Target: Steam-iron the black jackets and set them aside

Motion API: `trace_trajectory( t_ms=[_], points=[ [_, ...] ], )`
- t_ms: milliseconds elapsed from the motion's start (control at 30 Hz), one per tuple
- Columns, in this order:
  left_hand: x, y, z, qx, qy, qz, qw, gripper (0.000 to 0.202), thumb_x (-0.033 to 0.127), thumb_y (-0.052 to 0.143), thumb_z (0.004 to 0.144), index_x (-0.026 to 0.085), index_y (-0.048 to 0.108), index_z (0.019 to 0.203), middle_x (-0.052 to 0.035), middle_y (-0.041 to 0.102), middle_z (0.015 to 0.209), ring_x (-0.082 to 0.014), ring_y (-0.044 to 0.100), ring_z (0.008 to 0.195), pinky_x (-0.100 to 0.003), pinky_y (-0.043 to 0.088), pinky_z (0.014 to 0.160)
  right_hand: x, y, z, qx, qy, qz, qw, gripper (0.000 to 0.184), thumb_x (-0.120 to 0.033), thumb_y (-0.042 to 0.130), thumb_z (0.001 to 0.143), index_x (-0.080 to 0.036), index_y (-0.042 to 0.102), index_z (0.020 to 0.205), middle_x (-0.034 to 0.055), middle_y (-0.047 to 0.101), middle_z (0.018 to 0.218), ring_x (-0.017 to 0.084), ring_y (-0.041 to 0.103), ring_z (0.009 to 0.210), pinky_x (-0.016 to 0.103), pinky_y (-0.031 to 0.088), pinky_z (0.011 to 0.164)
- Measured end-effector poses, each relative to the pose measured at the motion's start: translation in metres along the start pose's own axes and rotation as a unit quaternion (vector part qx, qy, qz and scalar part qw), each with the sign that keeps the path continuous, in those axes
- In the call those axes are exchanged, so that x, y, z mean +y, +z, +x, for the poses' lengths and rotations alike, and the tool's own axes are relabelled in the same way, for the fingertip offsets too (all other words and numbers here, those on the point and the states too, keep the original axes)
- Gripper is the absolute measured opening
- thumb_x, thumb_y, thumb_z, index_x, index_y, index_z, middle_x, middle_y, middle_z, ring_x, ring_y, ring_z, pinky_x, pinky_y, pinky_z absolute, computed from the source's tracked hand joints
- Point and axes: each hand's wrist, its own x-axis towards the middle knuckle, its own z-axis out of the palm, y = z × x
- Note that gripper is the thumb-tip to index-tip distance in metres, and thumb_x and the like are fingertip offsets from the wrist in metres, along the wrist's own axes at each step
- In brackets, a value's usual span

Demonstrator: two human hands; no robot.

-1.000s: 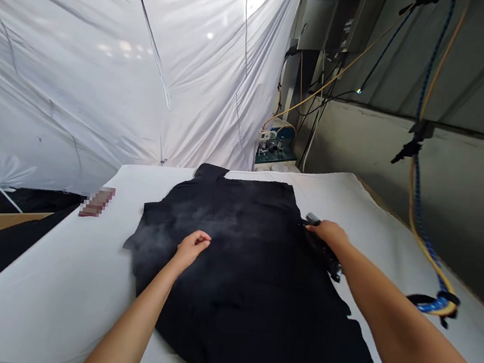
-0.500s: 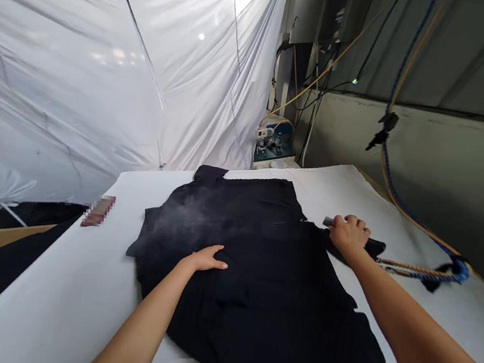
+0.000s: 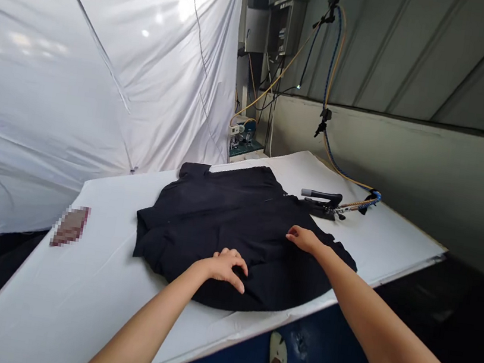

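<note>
A black garment point(image 3: 228, 215) lies spread on the white-covered table point(image 3: 103, 300), with small creases across it. My left hand point(image 3: 230, 267) rests on its near part, thumb and fingers apart. Over the right side of the garment is my right hand point(image 3: 303, 238), its fingers curled in towards the thumb, with no cloth seen raised between them. Beyond that hand, a steam iron point(image 3: 326, 204) with a dark handle and grey tip sits at the garment's far right edge, out of both hands.
The iron's blue and orange hoses point(image 3: 338, 168) hang from above and run to its back. A blurred reddish-brown item point(image 3: 70, 226) lies on the table's left. A white sheet point(image 3: 105, 66) hangs behind. A shoe point(image 3: 279, 350) shows on the blue floor.
My right hand has let go of the iron and moved towards me over the garment. The near edge of the garment lies farther from me, and the steam has cleared. The view has turned right.
</note>
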Motion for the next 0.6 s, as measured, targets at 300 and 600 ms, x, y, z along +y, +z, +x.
trace_trajectory(
  t_ms=[300, 600],
  points=[
    [-0.028, -0.004, 0.027, 0.331, -0.083, -0.332, 0.879, 0.017, 0.034, 0.06, 0.066, 0.017, 0.059, 0.063, 0.0026, 0.054, 0.062, -0.0124, 0.051, 0.066, -0.026, 0.04, 0.069, -0.032, -0.003, -0.05, -0.004, -0.017, 0.091, 0.996, 0.045, -0.052, 0.034, 0.084, -0.022, 0.059, 0.107, 0.0059, 0.062, 0.107, 0.019, 0.056, 0.098, 0.026, 0.041, 0.086],
    [-0.065, -0.039, 0.031, 0.412, -0.18, -0.363, 0.816, 0.035, 0.051, 0.055, 0.068, 0.016, 0.056, 0.065, 0.0006, 0.055, 0.059, -0.0137, 0.053, 0.063, -0.025, 0.041, 0.062, -0.015, -0.011, -0.072, 0.041, 0.022, -0.11, 0.993, 0.045, -0.029, 0.063, 0.068, -0.025, 0.058, 0.112, 0.0084, 0.057, 0.114, 0.029, 0.043, 0.114, 0.039, 0.037, 0.091]
  ],
)
